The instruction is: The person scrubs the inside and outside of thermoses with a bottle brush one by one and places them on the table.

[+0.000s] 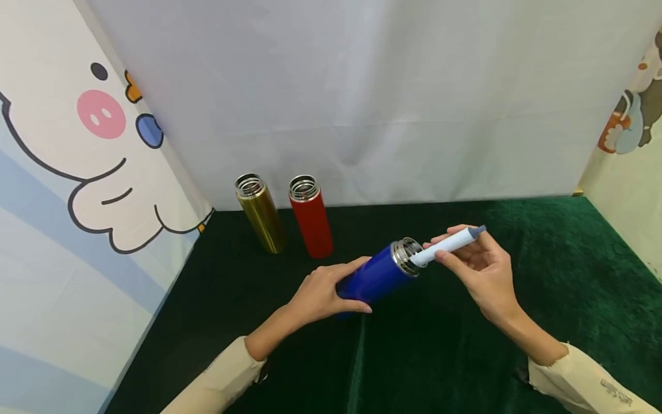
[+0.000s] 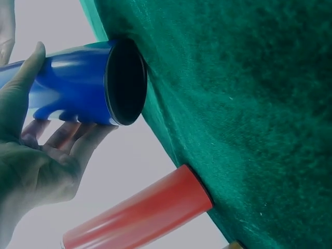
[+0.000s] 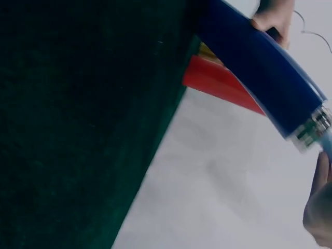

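Note:
My left hand [image 1: 318, 293] grips a blue thermos bottle [image 1: 374, 277], tilted with its uncapped steel mouth up and to the right. In the left wrist view, the thermos's dark base [image 2: 127, 83] is raised off the cloth, with my thumb and fingers on opposite sides of the body. My right hand [image 1: 488, 276] pinches a light blue marker [image 1: 449, 244] with a darker tapered tip pointing up and right. The marker's lower end is at the thermos mouth; how far inside it reaches is hidden. The right wrist view is blurred and cuts off this hand [image 3: 319, 212].
A gold thermos [image 1: 262, 221] and a red thermos [image 1: 312, 224], both uncapped, stand upright at the back left. Dark green cloth [image 1: 439, 356] covers the table. A pale curtain [image 1: 372, 115] rises behind, and a cartoon-printed panel [image 1: 62, 276] flanks the left.

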The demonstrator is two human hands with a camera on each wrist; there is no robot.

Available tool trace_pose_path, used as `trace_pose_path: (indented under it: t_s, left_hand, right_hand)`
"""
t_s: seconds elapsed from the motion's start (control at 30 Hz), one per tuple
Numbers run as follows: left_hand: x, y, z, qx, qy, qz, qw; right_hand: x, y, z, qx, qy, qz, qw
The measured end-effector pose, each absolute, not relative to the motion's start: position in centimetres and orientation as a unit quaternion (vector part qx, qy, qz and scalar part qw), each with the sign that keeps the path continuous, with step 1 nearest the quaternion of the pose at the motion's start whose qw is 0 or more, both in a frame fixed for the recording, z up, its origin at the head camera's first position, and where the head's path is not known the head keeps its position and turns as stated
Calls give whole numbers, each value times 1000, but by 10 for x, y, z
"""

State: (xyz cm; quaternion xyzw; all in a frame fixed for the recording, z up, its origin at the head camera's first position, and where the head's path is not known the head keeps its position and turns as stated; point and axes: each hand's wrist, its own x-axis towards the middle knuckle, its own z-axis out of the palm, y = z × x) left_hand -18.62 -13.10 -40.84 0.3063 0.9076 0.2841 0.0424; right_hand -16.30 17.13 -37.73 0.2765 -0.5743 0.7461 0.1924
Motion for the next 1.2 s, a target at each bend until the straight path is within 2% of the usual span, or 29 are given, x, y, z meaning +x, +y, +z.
trace_pose_path:
  t_s: [0.13,0.2,0.4,0.7,0.93,1.07,1.2]
  left_hand:
    - [-186,-133,-409,300,906,297,42]
    - [-186,-134,-409,299,906,296,44]
    - [-186,-132,-406,316,910,264,40]
    - [-188,-132,-405,320,906,272,46]
    - [-189,-133,-406,317,901,289,63]
    - [-187,-131,-405,320,902,281,67]
    - [-189,-129,-403,323,904,271,73]
  right_hand:
    - [-168,176,-367,262,-495,788,254]
    - [-169,176,-366,253,-482,796,265]
    - [-162,167,-374,276,-595,732,184]
    - [-157,167,-370,301,-635,698,138]
    - [-165,186,-353,255,-557,771,174]
    - [-166,193,-351,293,-525,779,177]
    - [-165,201,-346,312,-482,790,214]
